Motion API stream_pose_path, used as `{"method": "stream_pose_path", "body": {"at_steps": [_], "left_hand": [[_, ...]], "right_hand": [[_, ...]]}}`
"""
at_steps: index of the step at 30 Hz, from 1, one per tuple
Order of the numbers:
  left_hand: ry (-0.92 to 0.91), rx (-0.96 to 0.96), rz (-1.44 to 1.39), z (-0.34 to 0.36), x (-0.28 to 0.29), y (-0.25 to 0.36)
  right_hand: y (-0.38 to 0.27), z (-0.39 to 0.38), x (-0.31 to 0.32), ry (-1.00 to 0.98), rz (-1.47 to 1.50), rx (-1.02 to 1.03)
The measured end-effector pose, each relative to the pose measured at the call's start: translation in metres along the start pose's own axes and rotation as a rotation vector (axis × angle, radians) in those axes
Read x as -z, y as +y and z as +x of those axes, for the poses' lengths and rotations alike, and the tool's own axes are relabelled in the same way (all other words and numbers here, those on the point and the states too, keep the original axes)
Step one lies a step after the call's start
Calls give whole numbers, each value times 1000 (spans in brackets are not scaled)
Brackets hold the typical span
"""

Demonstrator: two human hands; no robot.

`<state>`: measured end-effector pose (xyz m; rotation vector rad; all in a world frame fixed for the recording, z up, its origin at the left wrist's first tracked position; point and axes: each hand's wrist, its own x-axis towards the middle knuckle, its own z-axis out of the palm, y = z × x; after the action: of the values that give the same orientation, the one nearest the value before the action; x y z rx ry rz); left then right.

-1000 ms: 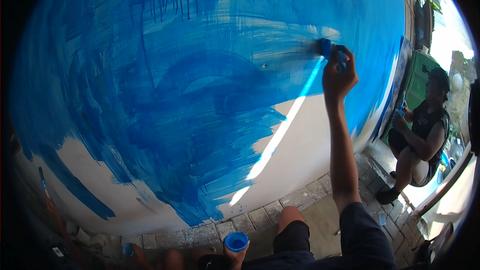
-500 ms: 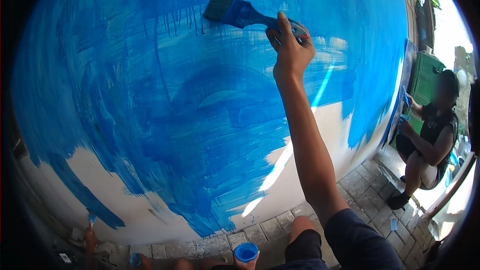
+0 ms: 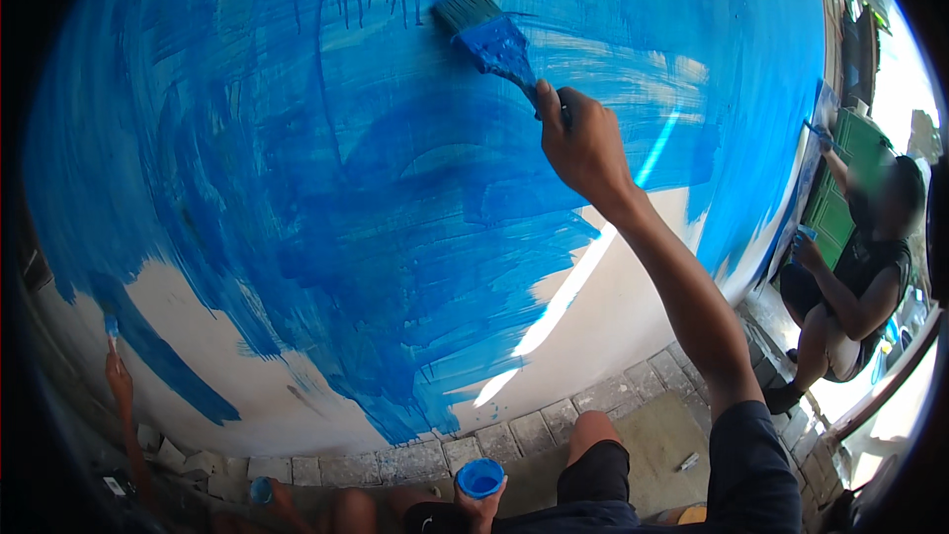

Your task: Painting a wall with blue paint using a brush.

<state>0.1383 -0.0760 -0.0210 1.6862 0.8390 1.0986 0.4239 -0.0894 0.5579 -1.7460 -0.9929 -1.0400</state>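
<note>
My right hand (image 3: 591, 146) is closed around the handle of a wide paintbrush (image 3: 494, 44). Its dark bristles point up and left against the painted wall (image 3: 425, 208), and blue paint coats the ferrule. Uneven blue strokes and drips cover most of that wall, while a pale strip shows along its bottom. Low in front of me, my left hand (image 3: 486, 508) grips a small cup of blue paint (image 3: 480, 478) from below and the side. The cup is upright, and its rim is smeared with blue.
At the left, another person's hand (image 3: 117, 376) paints with a small brush (image 3: 112, 324); a cup (image 3: 261, 491) is in their other hand. A crouching person (image 3: 870, 267) paints at the right, beside a green cabinet (image 3: 835, 178). Paving bricks (image 3: 534, 433) run along the wall's foot.
My right hand has come down, and the brush has tilted more upright with its bristles shifted right. At the left, the other person's brush has risen along the wall. The crouching person's painting hand is higher.
</note>
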Motion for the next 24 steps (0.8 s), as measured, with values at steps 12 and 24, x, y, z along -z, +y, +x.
{"method": "stream_pose_path", "body": {"at_steps": [12, 24], "left_hand": [[35, 5, -57, -4, -2, -34], [-26, -8, 24, 4, -4, -13]], "right_hand": [[-20, 87, 49, -15, 79, 111], [173, 118, 243, -9, -830, -143]]}}
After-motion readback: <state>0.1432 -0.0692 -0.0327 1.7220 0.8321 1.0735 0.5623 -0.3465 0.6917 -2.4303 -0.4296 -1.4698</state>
